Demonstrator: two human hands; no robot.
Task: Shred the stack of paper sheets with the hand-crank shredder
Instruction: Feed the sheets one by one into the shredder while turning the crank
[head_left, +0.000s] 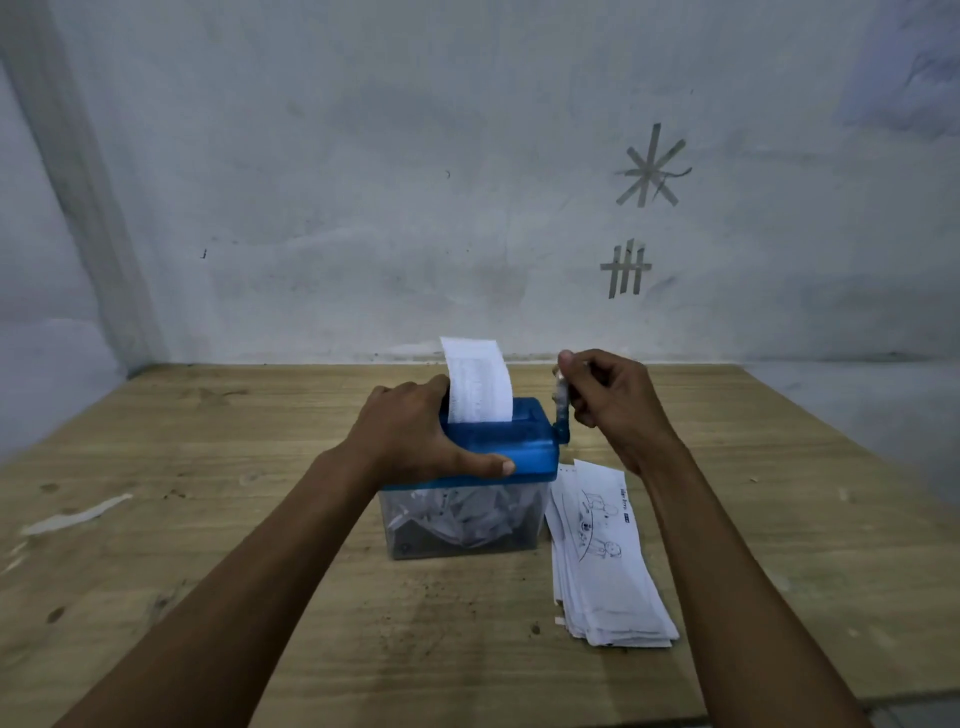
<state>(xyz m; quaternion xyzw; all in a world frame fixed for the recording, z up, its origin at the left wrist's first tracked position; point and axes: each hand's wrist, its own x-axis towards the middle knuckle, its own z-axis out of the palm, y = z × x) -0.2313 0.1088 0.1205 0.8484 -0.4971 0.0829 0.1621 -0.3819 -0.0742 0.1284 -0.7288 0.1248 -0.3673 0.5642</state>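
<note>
At centre frame on the counter (208, 519), the light plastic shredder (498, 447) wants steadying, so the left hand (415, 441) clamps its lid while the right hand (608, 400) pinches the crank (561, 410), feeding one limp sheet (478, 384) (flimsy stack (608, 561) waits lower right).

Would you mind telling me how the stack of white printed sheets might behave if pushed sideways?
The stack of white printed paper sheets probably shears rather than slides whole; its edges are already fanned unevenly. Single sheets likely flop, looking thin. The bare wooden table should offer little resistance.
</note>
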